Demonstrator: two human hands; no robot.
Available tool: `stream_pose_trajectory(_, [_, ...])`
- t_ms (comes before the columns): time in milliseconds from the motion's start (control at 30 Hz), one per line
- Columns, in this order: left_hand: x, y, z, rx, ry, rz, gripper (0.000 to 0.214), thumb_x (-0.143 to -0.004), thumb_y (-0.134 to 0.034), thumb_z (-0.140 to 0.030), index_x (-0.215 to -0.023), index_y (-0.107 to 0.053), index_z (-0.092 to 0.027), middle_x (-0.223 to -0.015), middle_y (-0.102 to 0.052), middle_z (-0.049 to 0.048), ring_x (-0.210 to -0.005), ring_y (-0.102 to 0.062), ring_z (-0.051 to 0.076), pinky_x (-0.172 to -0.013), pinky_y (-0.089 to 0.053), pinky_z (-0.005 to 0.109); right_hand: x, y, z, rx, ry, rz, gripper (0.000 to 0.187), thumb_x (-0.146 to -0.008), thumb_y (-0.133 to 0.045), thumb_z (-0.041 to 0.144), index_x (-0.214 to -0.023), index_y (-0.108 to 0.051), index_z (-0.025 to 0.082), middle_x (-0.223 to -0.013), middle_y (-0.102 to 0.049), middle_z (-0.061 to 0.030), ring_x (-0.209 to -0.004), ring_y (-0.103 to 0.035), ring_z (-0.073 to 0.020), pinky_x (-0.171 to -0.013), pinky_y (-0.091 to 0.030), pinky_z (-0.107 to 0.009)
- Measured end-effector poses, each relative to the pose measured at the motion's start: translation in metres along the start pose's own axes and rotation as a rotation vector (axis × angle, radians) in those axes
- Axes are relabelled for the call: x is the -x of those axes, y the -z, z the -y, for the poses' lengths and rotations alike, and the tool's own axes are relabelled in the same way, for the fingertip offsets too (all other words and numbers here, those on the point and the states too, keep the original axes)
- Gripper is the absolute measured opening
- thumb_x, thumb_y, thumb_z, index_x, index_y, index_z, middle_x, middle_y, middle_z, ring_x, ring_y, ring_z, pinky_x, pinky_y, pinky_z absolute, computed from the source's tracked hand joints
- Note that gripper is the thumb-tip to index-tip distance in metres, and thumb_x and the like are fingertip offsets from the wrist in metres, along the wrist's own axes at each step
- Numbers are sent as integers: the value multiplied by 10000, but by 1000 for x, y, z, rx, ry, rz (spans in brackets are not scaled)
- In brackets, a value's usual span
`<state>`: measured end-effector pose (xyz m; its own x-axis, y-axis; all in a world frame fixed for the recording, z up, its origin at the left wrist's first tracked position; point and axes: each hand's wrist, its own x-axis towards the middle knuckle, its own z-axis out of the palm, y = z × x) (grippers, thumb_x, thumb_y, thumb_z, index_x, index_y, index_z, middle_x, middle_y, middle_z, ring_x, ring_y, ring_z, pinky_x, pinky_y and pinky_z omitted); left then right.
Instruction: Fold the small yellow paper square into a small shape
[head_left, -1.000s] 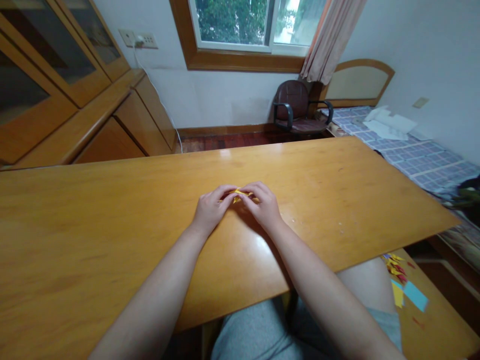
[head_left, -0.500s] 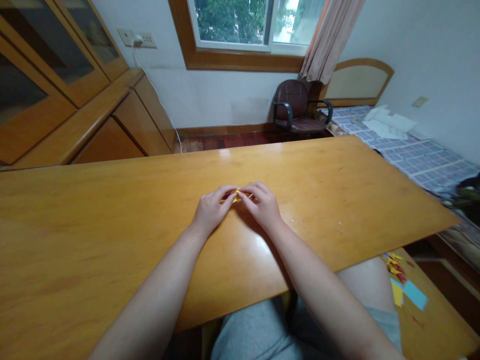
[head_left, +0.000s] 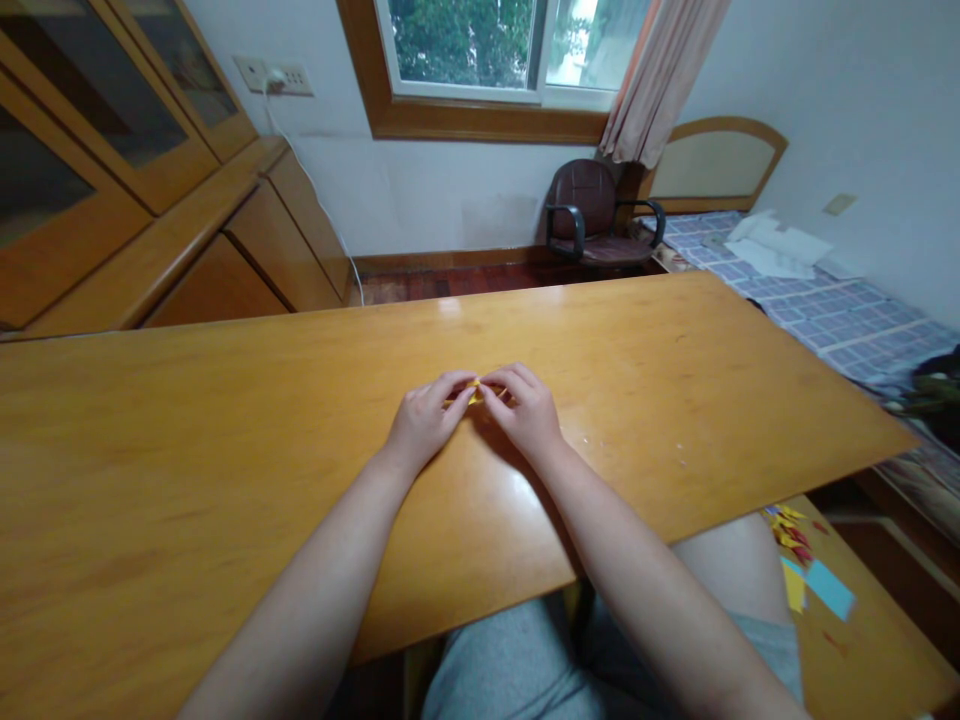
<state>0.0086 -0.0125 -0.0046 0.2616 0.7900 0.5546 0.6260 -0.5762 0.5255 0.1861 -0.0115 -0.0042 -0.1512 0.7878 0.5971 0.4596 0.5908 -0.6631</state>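
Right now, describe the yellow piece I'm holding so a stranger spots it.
Find the big wooden table, with your left hand and right hand meeting there. Between them is the small yellow piece, held, unlike the yellow bits on the lower surface.

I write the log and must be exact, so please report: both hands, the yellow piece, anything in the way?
Left hand, right hand: both pinching yellow piece. Piece partly covered, exact shape unclear. Pale specks on tabletop, right of hands.
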Motion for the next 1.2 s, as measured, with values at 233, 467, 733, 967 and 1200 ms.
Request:
stream_pose_trajectory(233, [1, -2, 2, -58, -74, -20, 198, -930, -558, -291, -1091, -623, -195, -1000, -751, 48, -838, -732, 160, -787, -577, 261, 0, -1, 0, 50, -4, 2, 115, -909, -577, 250, -877, -675, 200, -851, -661, -49, -787, -618, -155, -711, -507, -274])
stream_pose_trajectory(467, [-1, 0, -2, -31, -50, -20, 160, -913, -576, -264, -1031, -650, -186, -936, -753, 37, -782, -719, 151, -742, -570, 251, 2, -1, -1, 51, 11, 22, 122, -916, -564, 253, -875, -666, 200, -844, -651, -50, -779, -611, -157, -723, -507, -278])
stream_pose_trajectory(733, [-2, 0, -3, -13, -10, -44, 153, -911, -573, -265, -1005, -665, -187, -913, -756, 31, -769, -721, 147, -728, -568, 239, 1, -1, -1, 44, 10, 8, 116, -912, -571, 255, -866, -663, 202, -833, -647, -50, -761, -612, -153, -722, -513, -276])
stream_pose_trajectory(967, [-1, 0, -1, 22, 43, -43, 182, -913, -570, -294, -1041, -655, -197, -942, -752, 33, -783, -720, 146, -727, -577, 243, 1, 0, -2, 67, 4, 14, 119, -910, -572, 246, -851, -662, 196, -814, -639, -48, -741, -606, -152, -709, -509, -274])
stream_pose_trajectory(1200, [0, -1, 1, -43, -14, 14, 216, -922, -555, -286, -1110, -622, -204, -1018, -746, 50, -847, -727, 171, -789, -579, 284, 1, -1, -3, 110, 41, 46, 114, -911, -568, 239, -885, -673, 202, -851, -660, -57, -812, -618, -169, -764, -505, -294])
